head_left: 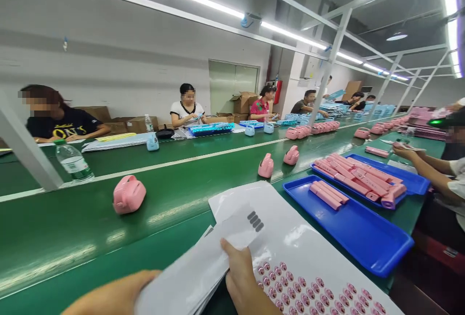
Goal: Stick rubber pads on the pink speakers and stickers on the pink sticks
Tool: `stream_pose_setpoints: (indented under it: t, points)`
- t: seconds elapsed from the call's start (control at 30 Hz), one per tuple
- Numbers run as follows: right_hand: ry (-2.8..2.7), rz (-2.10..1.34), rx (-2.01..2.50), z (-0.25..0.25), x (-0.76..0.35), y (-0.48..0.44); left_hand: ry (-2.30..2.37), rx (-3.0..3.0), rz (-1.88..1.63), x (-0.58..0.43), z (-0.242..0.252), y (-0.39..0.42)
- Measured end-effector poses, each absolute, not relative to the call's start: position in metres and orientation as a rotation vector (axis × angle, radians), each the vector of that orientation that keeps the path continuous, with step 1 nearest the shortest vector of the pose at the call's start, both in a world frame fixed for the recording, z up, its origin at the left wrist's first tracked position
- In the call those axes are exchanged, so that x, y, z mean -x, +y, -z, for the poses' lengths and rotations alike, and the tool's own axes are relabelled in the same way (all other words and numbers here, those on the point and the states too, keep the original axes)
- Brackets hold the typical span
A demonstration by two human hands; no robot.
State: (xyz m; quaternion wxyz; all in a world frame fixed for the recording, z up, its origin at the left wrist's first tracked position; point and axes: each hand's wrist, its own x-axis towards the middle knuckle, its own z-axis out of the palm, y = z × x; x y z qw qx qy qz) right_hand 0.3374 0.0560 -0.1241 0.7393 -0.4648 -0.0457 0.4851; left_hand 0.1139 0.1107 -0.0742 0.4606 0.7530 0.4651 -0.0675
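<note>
I have the right hand (238,266) coming up from the bottom edge just right of centre, its forearm leaning up and to the left. Its thumb lies on top of a stack of white sheets (189,271), the tip pointing toward the upper left, and the other fingers curl beneath the right edge, so the paper is pinched between them; the undersides of those fingers are out of my sight. My left hand (112,295) enters low from the left, nearly level, its back turned up to me and its fingers running behind the stack's left end. I cannot tell how those fingers are set, since the paper covers them.

The stack slants between both hands from lower left to upper right, above the green tabletop (163,251). Its far end, marked with four dark grey ovals (255,221), overlaps a larger glossy sheet (312,237) on my right. Rows of round pink stickers (301,295) cover that sheet's near part, just beside my right wrist. Beyond it I see a blue tray (363,237) with slim pink pieces (329,195) at its far end. Ahead of my left hand, a rounded pink casing (129,195) sits on the green belt (72,228).
</note>
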Motion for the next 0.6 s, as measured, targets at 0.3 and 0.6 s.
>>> stream_pose_setpoints:
  t: [0.3,0.6]
  points:
    - [-0.401,-1.158,1.088,0.117,-0.348,0.041,1.304,-2.206,0.240,-0.112,0.070,0.166]
    - [-0.599,-1.000,1.500,0.125,-0.367,0.046,1.930,-2.273,-0.068,-0.086,0.083,0.128]
